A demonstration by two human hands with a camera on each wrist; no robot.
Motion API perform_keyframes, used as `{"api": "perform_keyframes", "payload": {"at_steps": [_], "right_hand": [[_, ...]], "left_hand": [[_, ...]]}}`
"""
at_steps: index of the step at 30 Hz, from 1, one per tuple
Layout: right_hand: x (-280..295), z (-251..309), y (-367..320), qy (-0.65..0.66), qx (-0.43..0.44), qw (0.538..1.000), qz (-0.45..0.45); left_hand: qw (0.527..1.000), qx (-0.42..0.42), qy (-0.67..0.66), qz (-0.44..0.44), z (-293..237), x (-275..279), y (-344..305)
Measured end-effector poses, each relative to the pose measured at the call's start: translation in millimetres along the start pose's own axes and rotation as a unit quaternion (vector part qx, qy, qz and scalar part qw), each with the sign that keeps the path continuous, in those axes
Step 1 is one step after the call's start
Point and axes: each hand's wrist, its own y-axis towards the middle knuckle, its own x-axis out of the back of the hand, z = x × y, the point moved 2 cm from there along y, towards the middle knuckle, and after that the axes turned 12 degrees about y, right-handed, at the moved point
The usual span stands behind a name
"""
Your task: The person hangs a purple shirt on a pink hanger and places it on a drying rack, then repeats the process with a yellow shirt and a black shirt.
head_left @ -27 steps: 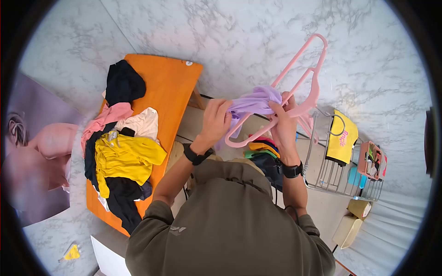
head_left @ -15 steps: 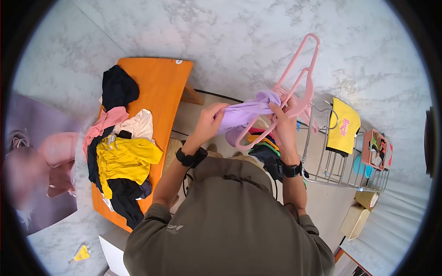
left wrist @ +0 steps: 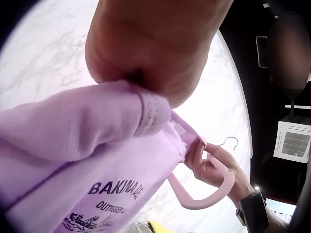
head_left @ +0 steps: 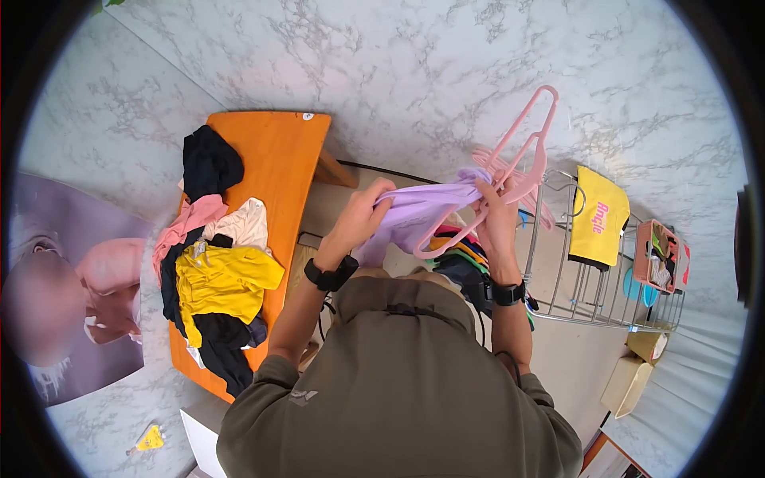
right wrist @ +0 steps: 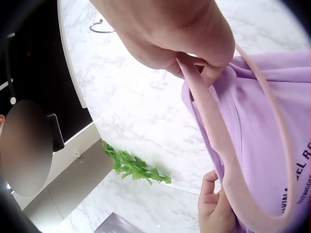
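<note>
A lavender garment (head_left: 414, 209) with dark printed lettering is stretched between both hands. The left hand (head_left: 362, 213) pinches its edge; in the left wrist view the cloth (left wrist: 73, 121) hangs below that hand. The right hand (head_left: 498, 219) grips the garment's other edge together with a pink hanger (head_left: 532, 155). In the right wrist view the hanger (right wrist: 214, 126) runs down from the right hand (right wrist: 180, 34), with one arm lying over the lavender cloth. The left hand (right wrist: 216, 211) shows at the garment's lower edge there.
An orange table (head_left: 279, 159) at left bears a yellow garment (head_left: 227, 279) and several dark, pink and cream clothes. To the right stands a metal rack (head_left: 558, 295) with a yellow cloth (head_left: 598, 217) and a pink basket (head_left: 657, 255). More pink hangers (head_left: 543, 209) are behind the right hand.
The lavender garment, bunched earlier, is spread wider between the hands and hangs lower. The hanger appears slightly lower in the head view, still in the right hand.
</note>
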Motion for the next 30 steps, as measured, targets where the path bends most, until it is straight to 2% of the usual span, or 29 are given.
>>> {"api": "perform_keyframes", "payload": {"at_steps": [3, 5, 6, 8, 12, 14, 15, 17, 21, 23, 24, 26, 30], "right_hand": [[1.4, 0.8, -0.1, 0.013, -0.005, 1.000, 0.004], [1.7, 1.9, -1.1, 0.021, -0.003, 1.000, -0.008], [5.6, 1.9, 0.3, 0.020, -0.001, 1.000, -0.008], [19.7, 1.6, 4.9, 0.001, 0.013, 1.000, -0.008], [30.5, 8.3, 9.1, -0.038, 0.033, 0.999, -0.008], [28.2, 8.6, 5.5, -0.049, 0.029, 0.998, 0.013], [29.0, 8.0, 6.2, -0.048, 0.028, 0.998, 0.014], [32.8, 5.6, 8.6, -0.072, 0.015, 0.997, 0.033], [47.8, -14.7, 20.2, -0.076, -0.014, 0.997, -0.002], [53.1, -24.2, 21.3, -0.084, -0.037, 0.996, -0.013], [62.1, -29.2, 22.5, -0.084, -0.038, 0.996, -0.013], [81.3, -36.7, 27.1, -0.177, -0.096, 0.979, 0.016], [85.5, -37.5, 24.6, -0.246, -0.083, 0.965, 0.046]], "left_hand": [[0.999, 0.022, 0.027, -0.013, 7.9, -2.3, 3.4], [0.994, -0.019, 0.076, -0.077, 18.8, -5.0, 5.2], [0.994, -0.020, 0.075, -0.077, 21.7, -5.0, 5.5], [0.983, -0.028, 0.118, -0.137, 27.6, 1.1, 4.1], [0.979, -0.034, 0.136, -0.146, 46.9, 22.8, 4.0], [0.986, 0.026, 0.137, -0.096, 50.0, 30.2, 5.1], [0.985, 0.027, 0.138, -0.097, 52.8, 30.9, 6.6], [0.983, 0.043, 0.095, -0.150, 60.1, 33.2, 10.0], [0.983, 0.076, 0.042, -0.161, 41.3, 39.1, 13.5], [0.973, 0.049, -0.199, -0.102, 27.1, 36.4, 14.7], [0.973, 0.050, -0.199, -0.102, 18.5, 38.6, 16.2], [0.952, 0.085, -0.281, -0.088, 7.4, 43.6, 17.8], [0.974, 0.110, -0.193, -0.050, 27.7, 43.3, 21.5]]}}
